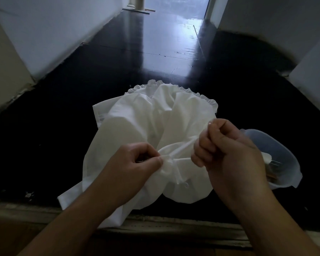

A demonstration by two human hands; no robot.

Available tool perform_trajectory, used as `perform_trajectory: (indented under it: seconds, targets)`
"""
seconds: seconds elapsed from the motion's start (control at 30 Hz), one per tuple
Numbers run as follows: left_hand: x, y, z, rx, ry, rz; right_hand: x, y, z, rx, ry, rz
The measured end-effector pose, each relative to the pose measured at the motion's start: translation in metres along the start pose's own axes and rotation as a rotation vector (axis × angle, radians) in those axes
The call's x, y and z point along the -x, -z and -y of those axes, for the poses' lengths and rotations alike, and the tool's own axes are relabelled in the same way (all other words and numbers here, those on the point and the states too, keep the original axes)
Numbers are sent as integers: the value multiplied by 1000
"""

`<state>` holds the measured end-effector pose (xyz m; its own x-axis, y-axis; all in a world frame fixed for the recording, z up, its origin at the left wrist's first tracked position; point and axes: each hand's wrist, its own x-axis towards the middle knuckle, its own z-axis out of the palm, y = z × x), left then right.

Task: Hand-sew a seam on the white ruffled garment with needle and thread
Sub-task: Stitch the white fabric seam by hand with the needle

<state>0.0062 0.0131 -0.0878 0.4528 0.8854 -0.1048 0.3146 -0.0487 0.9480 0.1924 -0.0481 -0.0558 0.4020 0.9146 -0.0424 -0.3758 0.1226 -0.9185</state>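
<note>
We look down on a glossy black floor [118, 74] that runs away from us like a corridor, with a pale band of light reflected along its middle up to a bright opening at the far end. White walls [50, 34] close it in on the left and right, and a light post [137, 2] stands on a flat base at the far end. A worn wooden edge [174, 230] crosses the near side, just under our forearms.

The garment [137, 126] lies crumpled on the black floor in the middle, its ruffled hem at the far side and one corner hanging over the wooden edge. Our left hand [137, 163] pinches a gathered bunch of the cloth between thumb and fingertips. Our right hand [225, 148] has its fingers curled, gripping a fold of the cloth that is pulled taut between the two hands. We cannot make out needle or thread.

Just right of the right hand, a clear plastic tub [277, 159] sits on the floor, touching the garment's edge or very near it, with a few small things inside that we cannot identify.
</note>
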Motion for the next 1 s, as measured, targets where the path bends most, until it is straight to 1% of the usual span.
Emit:
perform_trajectory:
  seconds: [0.07,0.1,0.23,0.3,0.37,0.43,0.5,0.6,0.67,0.77,0.83,0.9,0.93,1.0]
  targets:
    - [0,-1,-1,13,-21,0,0,2,-3,180,3,17]
    - [0,0,-1,28,-31,2,1,3,-3,312,29,47]
    - [1,0,-2,99,-80,35,6,7,-1,1005,221,257]
    - [2,1,-2,110,-113,48,9,6,-1,1224,265,290]
    - [3,1,-5,97,-155,59,8,6,-4,1374,316,281]
    - [4,2,-5,51,-169,57,6,7,-6,1415,338,258]
    - [3,2,-3,-21,-181,38,5,9,-6,1390,354,215]
    - [2,2,-2,-83,-180,11,5,9,-4,1349,406,83]
    - [1,2,-3,-75,-170,-3,3,11,-6,1352,382,11]
    - [1,3,-3,-45,-155,-9,-4,17,-11,1412,279,-98]
    - [1,4,-3,-39,-155,-6,-7,21,-12,1399,237,-148]
    - [1,4,-2,-40,-156,-11,-6,21,-11,1310,235,-142]
    - [1,4,-2,-41,-156,-12,-5,20,-9,1239,253,-110]
    - [1,3,-3,-46,-162,-12,-1,15,-4,1106,278,23]
